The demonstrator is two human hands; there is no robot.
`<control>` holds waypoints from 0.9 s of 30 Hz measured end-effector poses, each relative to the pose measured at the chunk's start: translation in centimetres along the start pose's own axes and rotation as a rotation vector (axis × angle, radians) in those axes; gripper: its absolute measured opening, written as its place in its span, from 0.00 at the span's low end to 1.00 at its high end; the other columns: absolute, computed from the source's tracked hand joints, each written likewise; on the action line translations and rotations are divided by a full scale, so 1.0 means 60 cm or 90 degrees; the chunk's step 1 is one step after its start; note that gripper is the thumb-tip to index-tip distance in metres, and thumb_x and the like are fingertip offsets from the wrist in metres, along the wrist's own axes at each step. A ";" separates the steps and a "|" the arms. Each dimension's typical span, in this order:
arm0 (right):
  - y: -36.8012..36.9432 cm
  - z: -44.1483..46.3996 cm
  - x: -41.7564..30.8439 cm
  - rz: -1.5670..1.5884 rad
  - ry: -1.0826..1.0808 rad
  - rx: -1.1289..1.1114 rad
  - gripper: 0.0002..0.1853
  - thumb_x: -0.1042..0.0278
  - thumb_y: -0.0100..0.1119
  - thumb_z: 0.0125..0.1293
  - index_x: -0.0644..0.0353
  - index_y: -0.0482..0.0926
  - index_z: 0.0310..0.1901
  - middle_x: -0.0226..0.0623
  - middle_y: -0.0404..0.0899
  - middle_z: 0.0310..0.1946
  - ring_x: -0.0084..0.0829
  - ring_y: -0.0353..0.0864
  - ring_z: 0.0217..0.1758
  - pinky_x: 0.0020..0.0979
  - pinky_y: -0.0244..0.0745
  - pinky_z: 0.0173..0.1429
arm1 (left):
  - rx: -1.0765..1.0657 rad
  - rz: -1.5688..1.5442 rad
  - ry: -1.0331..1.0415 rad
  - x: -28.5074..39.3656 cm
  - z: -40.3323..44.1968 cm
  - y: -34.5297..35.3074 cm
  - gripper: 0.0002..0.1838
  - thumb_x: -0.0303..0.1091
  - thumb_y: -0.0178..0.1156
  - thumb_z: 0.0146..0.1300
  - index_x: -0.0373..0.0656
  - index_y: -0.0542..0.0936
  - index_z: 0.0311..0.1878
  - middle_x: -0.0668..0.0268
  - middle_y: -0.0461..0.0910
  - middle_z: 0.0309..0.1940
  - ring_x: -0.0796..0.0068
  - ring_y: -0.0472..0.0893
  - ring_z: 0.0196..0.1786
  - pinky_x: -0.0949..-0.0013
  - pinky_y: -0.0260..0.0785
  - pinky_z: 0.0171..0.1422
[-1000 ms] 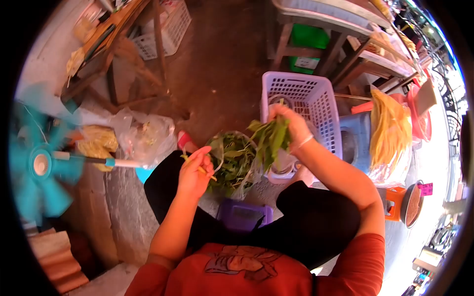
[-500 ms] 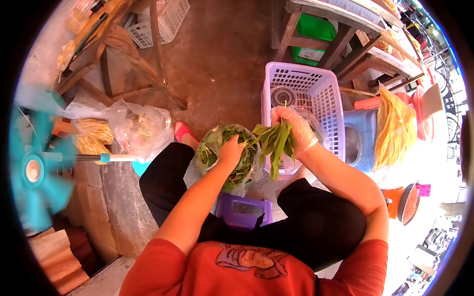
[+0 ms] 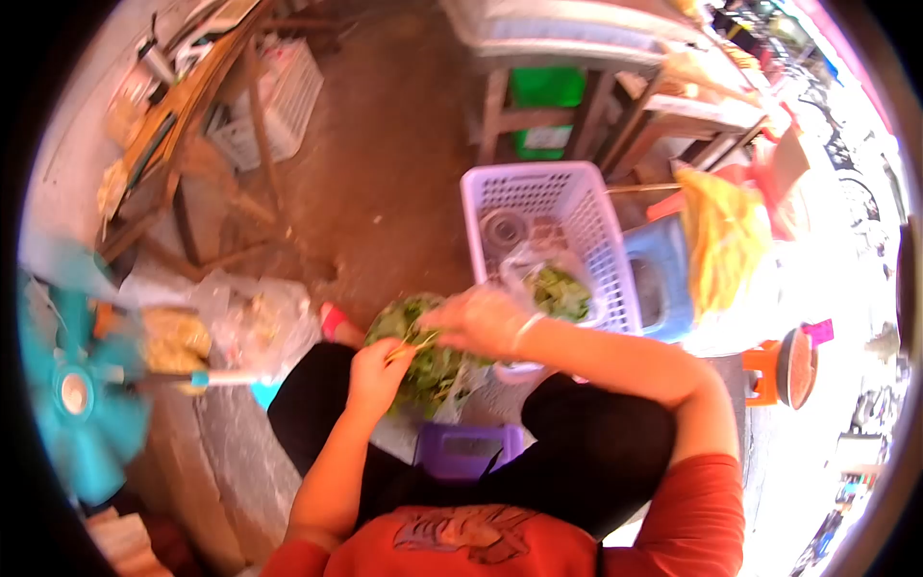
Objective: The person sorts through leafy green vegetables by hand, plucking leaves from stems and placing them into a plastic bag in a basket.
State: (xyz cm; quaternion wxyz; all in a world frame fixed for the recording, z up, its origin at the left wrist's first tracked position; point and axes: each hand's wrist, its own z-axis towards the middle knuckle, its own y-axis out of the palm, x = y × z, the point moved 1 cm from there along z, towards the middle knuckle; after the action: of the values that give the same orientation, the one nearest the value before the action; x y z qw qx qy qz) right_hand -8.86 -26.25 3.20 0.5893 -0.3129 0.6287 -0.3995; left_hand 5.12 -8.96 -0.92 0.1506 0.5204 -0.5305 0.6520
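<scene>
Thin yellow-green stems (image 3: 415, 343) are pinched in my left hand (image 3: 377, 373), over a bag of leafy greens (image 3: 437, 375) between my knees. My right hand (image 3: 478, 322), in a clear glove, reaches in from the right and its fingertips meet the stems; whether they grip them is blurred. Right of the bag stands a lilac basket (image 3: 612, 236), which holds a plastic bag with green leaves (image 3: 560, 293) and a round clear container (image 3: 504, 229).
A teal fan (image 3: 75, 392) spins at the left, beside plastic bags (image 3: 255, 327). Near my feet is a purple stool (image 3: 468, 450). A blue stool (image 3: 661, 279) with yellow material (image 3: 723, 245) stands right of the basket. Wooden tables stand at the back.
My right hand has moved left from the basket to my left hand, and its leaf bunch is gone from it. Leaves now show in the basket's bag. My left hand has pulled back from the greens.
</scene>
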 end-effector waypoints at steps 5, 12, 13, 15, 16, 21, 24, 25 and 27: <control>-0.003 0.013 -0.014 -0.018 -0.115 0.009 0.12 0.58 0.56 0.61 0.52 0.81 0.42 0.39 0.80 0.37 0.43 0.79 0.42 0.41 0.73 0.49 | 0.028 -0.055 -0.020 0.060 -0.026 -0.030 0.09 0.30 0.61 0.58 0.33 0.78 0.29 0.69 0.72 0.17 0.82 0.69 0.23 0.73 0.62 0.28; -0.016 0.007 -0.017 0.215 0.041 0.060 0.16 0.57 0.52 0.64 0.58 0.78 0.46 0.43 0.79 0.39 0.43 0.77 0.48 0.41 0.70 0.55 | 0.012 -0.375 -0.106 0.073 -0.059 -0.050 0.08 0.29 0.57 0.63 0.38 0.75 0.29 0.75 0.66 0.15 0.86 0.60 0.16 0.80 0.50 0.21; -0.011 0.007 -0.013 0.235 0.085 0.049 0.17 0.56 0.51 0.65 0.59 0.77 0.48 0.43 0.79 0.39 0.43 0.77 0.49 0.40 0.69 0.56 | 0.025 -0.413 -0.104 0.072 -0.059 -0.047 0.07 0.29 0.57 0.63 0.38 0.75 0.29 0.75 0.66 0.16 0.87 0.61 0.16 0.80 0.50 0.21; 0.006 0.012 -0.018 0.479 0.087 0.005 0.17 0.53 0.53 0.65 0.60 0.76 0.44 0.38 0.78 0.36 0.35 0.76 0.44 0.36 0.69 0.53 | 0.047 -0.490 -0.102 0.071 -0.058 -0.040 0.07 0.30 0.57 0.64 0.37 0.76 0.31 0.75 0.67 0.16 0.88 0.62 0.17 0.81 0.51 0.22; 0.010 0.015 -0.019 0.601 0.089 -0.018 0.17 0.52 0.55 0.65 0.60 0.76 0.42 0.35 0.77 0.34 0.31 0.76 0.41 0.34 0.69 0.51 | 0.060 -0.510 -0.109 0.074 -0.056 -0.038 0.07 0.30 0.57 0.64 0.37 0.76 0.31 0.75 0.67 0.17 0.87 0.62 0.17 0.81 0.52 0.22; 0.013 0.018 -0.021 0.622 0.087 -0.065 0.14 0.57 0.62 0.59 0.57 0.71 0.34 0.29 0.75 0.28 0.22 0.70 0.34 0.29 0.69 0.42 | 0.094 -0.590 -0.099 0.084 -0.042 -0.029 0.08 0.31 0.56 0.65 0.37 0.74 0.31 0.73 0.65 0.16 0.85 0.61 0.16 0.80 0.52 0.21; 0.007 0.013 -0.021 0.569 0.071 -0.009 0.11 0.60 0.60 0.58 0.57 0.74 0.35 0.31 0.76 0.28 0.25 0.73 0.34 0.30 0.70 0.42 | 0.052 -0.552 -0.115 0.081 -0.041 -0.034 0.08 0.32 0.56 0.65 0.40 0.73 0.31 0.74 0.64 0.17 0.84 0.61 0.17 0.80 0.53 0.21; -0.002 0.010 -0.019 0.548 0.071 -0.015 0.10 0.61 0.59 0.57 0.57 0.75 0.36 0.33 0.77 0.28 0.27 0.75 0.34 0.31 0.70 0.43 | 0.053 -0.556 -0.117 0.080 -0.042 -0.032 0.08 0.32 0.56 0.65 0.39 0.73 0.31 0.73 0.65 0.17 0.85 0.61 0.17 0.80 0.52 0.21; -0.015 0.005 -0.019 0.488 0.069 -0.014 0.10 0.63 0.59 0.58 0.58 0.77 0.37 0.36 0.79 0.29 0.30 0.77 0.35 0.32 0.71 0.43 | 0.056 -0.565 -0.119 0.078 -0.042 -0.026 0.08 0.30 0.56 0.65 0.37 0.74 0.30 0.73 0.66 0.16 0.85 0.61 0.16 0.80 0.52 0.21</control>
State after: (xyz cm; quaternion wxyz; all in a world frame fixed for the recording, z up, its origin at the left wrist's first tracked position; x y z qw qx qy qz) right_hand -8.50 -25.75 4.53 0.6586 -0.0398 0.7343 -0.1595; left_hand 3.02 -7.90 4.12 0.3446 0.7597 -0.2395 0.4968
